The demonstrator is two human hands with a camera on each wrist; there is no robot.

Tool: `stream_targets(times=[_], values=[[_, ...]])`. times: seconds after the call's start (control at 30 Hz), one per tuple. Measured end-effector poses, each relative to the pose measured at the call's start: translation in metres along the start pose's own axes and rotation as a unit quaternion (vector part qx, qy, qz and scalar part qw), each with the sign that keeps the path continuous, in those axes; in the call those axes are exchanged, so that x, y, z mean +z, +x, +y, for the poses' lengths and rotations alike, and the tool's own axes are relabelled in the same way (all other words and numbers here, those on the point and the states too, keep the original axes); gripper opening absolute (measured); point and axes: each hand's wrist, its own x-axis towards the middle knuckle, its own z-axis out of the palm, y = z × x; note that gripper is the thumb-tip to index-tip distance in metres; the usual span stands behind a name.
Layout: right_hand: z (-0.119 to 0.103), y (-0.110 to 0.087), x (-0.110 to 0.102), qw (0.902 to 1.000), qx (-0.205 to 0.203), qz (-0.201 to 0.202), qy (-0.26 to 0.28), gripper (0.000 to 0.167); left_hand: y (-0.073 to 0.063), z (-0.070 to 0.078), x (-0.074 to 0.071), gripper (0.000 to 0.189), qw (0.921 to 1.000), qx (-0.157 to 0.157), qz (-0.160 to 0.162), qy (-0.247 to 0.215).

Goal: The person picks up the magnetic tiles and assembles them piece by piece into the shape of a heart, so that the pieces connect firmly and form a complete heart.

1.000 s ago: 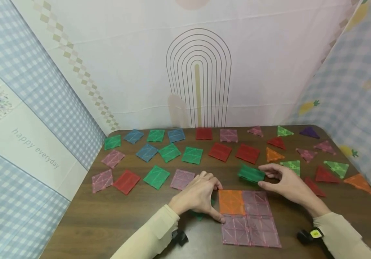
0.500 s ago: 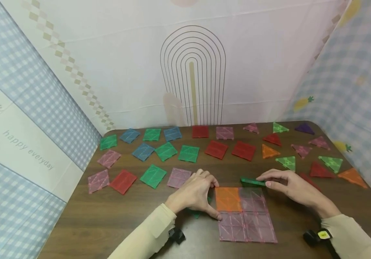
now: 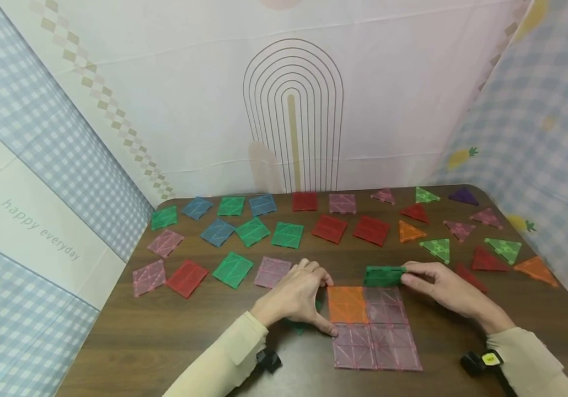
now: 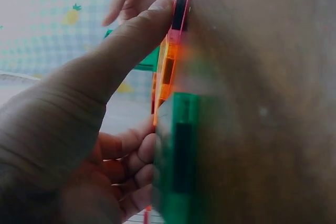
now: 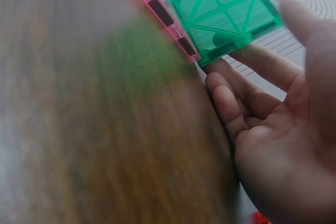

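Three pink square magnetic tiles [image 3: 397, 346] and an orange square tile [image 3: 347, 304] lie edge to edge as a flat two-by-two block. My right hand [image 3: 445, 286] pinches a green square magnetic tile [image 3: 384, 277] by its right side. That tile stands upright along the back edge of the back-right pink tile; in the right wrist view the green tile [image 5: 226, 9] meets the pink edge. My left hand [image 3: 296, 298] rests along the block's left side, thumb at the pink-orange joint, fingertips by the orange tile's back corner. Beneath it, another green tile [image 3: 300, 328] is mostly hidden.
Behind and left lie scattered square tiles, among them a red tile [image 3: 187, 278], a green tile [image 3: 232, 270] and a pink tile [image 3: 271, 272] near my left hand. Triangular tiles, including an orange triangle [image 3: 537, 270], spread across the right. A cloth wall [image 3: 204, 110] stands behind the table.
My right hand has brought the green tile from a tilted pose behind the block to upright at its back edge. My left hand stays in place. The head view has shifted slightly.
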Motion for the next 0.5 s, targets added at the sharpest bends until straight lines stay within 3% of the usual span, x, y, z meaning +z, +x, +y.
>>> stream_targets(times=[0.13, 0.3, 0.5], values=[[0.007, 0.000, 0.006, 0.9988, -0.027, -0.019, 0.036, 0.022, -0.010, -0.005, -0.012, 0.102, 0.9999, -0.006, 0.006, -0.011], [0.011, 0.001, 0.009, 0.9979, -0.044, -0.023, 0.043, 0.023, -0.040, -0.024, -0.033, 0.108, 0.9983, -0.032, 0.030, -0.038], [0.011, 0.001, 0.003, 0.9978, -0.049, -0.010, 0.045, 0.023, -0.067, -0.045, -0.032, 0.106, 0.9965, -0.020, 0.018, -0.080]])
